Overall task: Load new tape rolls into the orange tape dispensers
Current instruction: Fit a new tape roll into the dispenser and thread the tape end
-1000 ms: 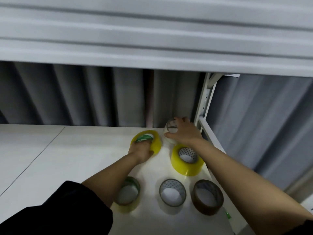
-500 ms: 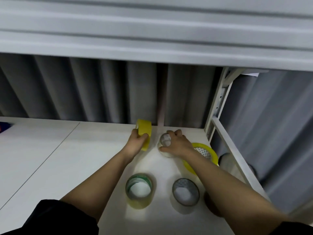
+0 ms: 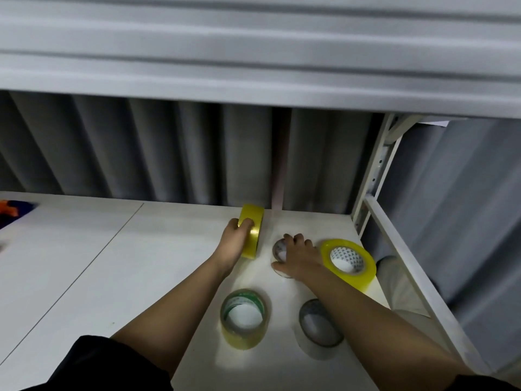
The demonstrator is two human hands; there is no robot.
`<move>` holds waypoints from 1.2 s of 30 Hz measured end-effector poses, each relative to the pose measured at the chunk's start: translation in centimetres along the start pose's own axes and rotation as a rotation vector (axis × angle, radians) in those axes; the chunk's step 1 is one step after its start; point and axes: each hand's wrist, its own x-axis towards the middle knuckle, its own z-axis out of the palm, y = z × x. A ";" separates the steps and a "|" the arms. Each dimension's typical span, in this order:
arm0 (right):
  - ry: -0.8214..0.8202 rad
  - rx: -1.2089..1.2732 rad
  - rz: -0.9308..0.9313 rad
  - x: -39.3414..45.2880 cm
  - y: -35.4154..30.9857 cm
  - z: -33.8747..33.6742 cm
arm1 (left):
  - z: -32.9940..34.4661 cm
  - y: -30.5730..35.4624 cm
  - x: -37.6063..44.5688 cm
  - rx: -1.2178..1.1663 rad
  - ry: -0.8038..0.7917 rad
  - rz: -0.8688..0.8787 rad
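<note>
My left hand (image 3: 235, 239) grips a yellow tape roll (image 3: 252, 231) that stands on edge near the back of the white shelf (image 3: 112, 263). My right hand (image 3: 298, 256) covers a small clear tape roll (image 3: 279, 249) lying flat, with fingers curled over its top. A large yellow roll (image 3: 349, 262) lies just right of that hand. Nearer me lie a green-cored yellowish roll (image 3: 244, 317) and a clear roll (image 3: 318, 327), the latter partly under my right forearm. An orange object (image 3: 8, 210), partly cut off, shows at the far left edge.
A grey curtain (image 3: 169, 153) hangs behind the shelf. The upper shelf (image 3: 253, 52) overhangs close above. A white metal upright (image 3: 375, 170) and rail (image 3: 408, 263) bound the right side. A seam (image 3: 98, 252) crosses the shelf surface on the left.
My left hand has tipped the yellow roll from lying flat to standing on edge. My right hand has settled lower over the small clear roll. The view has swung left.
</note>
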 end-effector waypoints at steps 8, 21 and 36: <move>0.282 0.321 -0.039 -0.4 -1.1 -2.8 | -0.1 0.0 -0.3 0.023 -0.060 0.038; -0.162 1.624 0.028 -2.8 -4.3 -4.3 | -2.0 -0.8 -2.2 0.054 -0.197 0.111; -0.188 1.487 -0.082 -2.9 -10.7 -3.6 | -7.8 0.1 -3.5 -0.088 -0.162 0.006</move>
